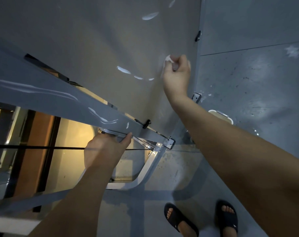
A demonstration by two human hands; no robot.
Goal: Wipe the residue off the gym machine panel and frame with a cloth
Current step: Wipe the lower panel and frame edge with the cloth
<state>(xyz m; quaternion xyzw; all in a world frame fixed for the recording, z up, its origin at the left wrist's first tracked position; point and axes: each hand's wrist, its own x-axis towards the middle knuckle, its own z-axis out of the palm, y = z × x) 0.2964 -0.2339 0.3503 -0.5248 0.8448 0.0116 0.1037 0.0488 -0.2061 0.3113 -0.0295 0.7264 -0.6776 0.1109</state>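
Note:
A large grey machine panel [102, 40] fills the upper middle. White residue streaks [124, 70] cross it, with another smear [150, 15] higher up. My right hand [177, 74] is fisted on a small white cloth [168, 59], pressed against the panel near its right edge. The grey frame bar [47, 86] runs diagonally from the upper left to the lower middle and carries white streaks [100, 117]. My left hand [106, 149] grips the frame's lower edge from underneath.
Black knobs [198, 35] [146, 124] sit on the panel's edges. A metal bracket [169, 142] joins the frame near the floor. A white-rimmed container [221, 116] lies on the speckled grey floor at right. My feet in dark sandals [179, 219] stand below.

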